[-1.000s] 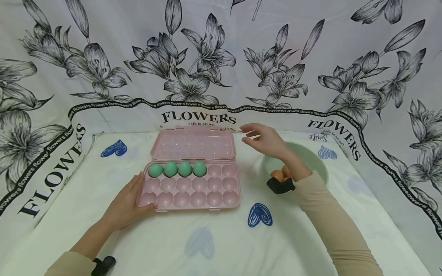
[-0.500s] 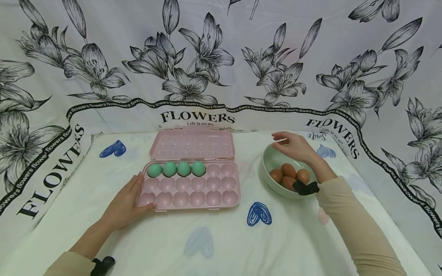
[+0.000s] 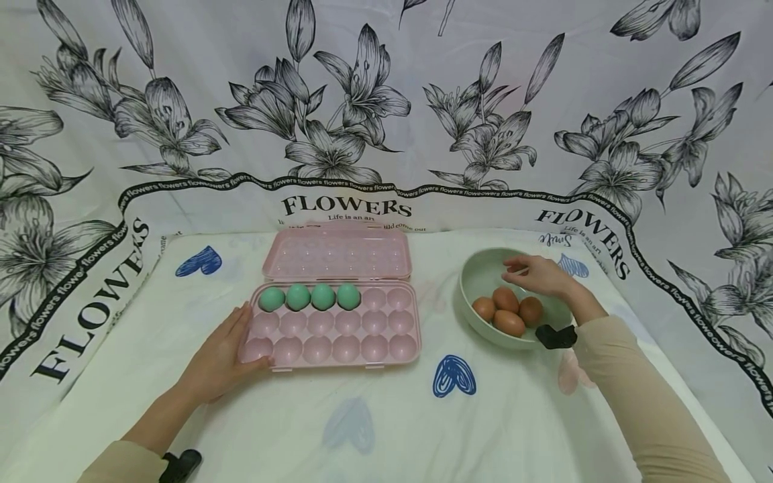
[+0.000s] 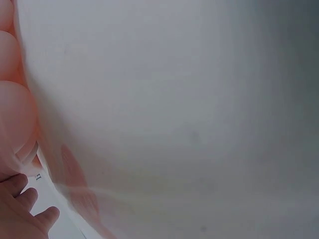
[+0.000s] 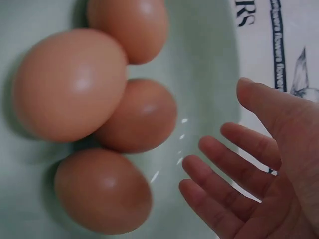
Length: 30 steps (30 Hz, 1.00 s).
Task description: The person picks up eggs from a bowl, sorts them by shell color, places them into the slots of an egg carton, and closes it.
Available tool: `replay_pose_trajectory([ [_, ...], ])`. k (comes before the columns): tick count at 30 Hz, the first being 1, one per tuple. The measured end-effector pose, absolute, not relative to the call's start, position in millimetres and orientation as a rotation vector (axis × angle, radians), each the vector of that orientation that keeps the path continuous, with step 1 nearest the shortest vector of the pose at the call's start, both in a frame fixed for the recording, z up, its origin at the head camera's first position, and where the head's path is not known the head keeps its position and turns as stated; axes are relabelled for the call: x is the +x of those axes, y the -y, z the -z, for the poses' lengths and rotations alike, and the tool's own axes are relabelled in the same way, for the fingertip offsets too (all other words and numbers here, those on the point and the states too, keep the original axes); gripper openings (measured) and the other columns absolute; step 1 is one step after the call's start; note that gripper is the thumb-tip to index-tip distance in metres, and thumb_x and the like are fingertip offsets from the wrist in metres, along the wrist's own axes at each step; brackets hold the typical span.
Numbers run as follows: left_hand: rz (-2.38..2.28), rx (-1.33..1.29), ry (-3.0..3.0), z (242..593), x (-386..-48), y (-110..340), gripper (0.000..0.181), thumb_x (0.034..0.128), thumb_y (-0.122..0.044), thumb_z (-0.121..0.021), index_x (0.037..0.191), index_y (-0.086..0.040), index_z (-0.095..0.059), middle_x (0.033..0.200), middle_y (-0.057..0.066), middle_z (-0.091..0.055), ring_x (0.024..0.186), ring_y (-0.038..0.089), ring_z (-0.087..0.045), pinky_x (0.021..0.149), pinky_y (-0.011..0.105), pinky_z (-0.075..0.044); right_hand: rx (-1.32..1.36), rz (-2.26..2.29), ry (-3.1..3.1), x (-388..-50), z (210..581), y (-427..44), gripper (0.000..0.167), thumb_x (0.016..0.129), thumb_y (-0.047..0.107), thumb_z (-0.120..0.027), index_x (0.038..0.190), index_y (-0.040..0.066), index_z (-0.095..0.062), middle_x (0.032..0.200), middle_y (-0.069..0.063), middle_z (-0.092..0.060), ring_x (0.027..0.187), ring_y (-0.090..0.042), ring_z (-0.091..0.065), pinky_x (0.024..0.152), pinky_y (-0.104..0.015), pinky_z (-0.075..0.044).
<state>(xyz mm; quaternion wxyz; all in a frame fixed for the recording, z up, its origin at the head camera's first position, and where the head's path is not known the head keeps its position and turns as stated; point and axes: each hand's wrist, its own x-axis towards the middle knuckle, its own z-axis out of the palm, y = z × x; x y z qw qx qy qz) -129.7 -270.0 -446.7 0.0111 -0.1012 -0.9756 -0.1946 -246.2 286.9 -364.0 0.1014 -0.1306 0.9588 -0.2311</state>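
Note:
A pink plastic egg carton (image 3: 331, 335) lies opened out in the head view, its lid (image 3: 338, 253) folded back behind it. Several green eggs (image 3: 323, 296) fill the left part of its back row. My left hand (image 3: 220, 355) grips the carton's left end, fingers along the side and thumb at the front corner. To the right, a pale green bowl (image 3: 483, 268) holds several brown eggs (image 3: 509, 323). My right hand (image 3: 537, 275) hovers over the bowl's right side, holding nothing. In the right wrist view, its loosely bent fingers (image 5: 234, 174) are apart from the eggs.
A white cloth with printed hearts (image 3: 454, 376) covers the table. Behind it hangs a flower-printed curtain (image 3: 338, 134). Black wrist straps (image 3: 555, 337) sit at both wrists; the right one is close to the bowl's front rim.
My right hand has moved right and down, from beside the carton's lid to over the bowl, bringing the brown eggs into sight. The left hand stays on the carton.

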Motion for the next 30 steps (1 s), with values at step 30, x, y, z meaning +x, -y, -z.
replay_pose_trajectory([
  [30, 0.628, -0.354, 3.007, 448.8, -128.5, 271.4, 0.110, 0.0724, -0.062, -0.065, 0.145, 0.004, -0.016, 0.146, 0.029, -0.023, 0.133, 0.045, -0.024, 0.102, 0.060, -0.029, -0.507, 0.374, -2.569, -254.5, 375.0, -282.1, 0.042, 0.089, 0.028, -0.055, 0.114, -0.006, -0.057, 0.107, -0.024, -0.061, 0.101, -0.036, -0.057, 0.088, -0.048, -0.046],
])
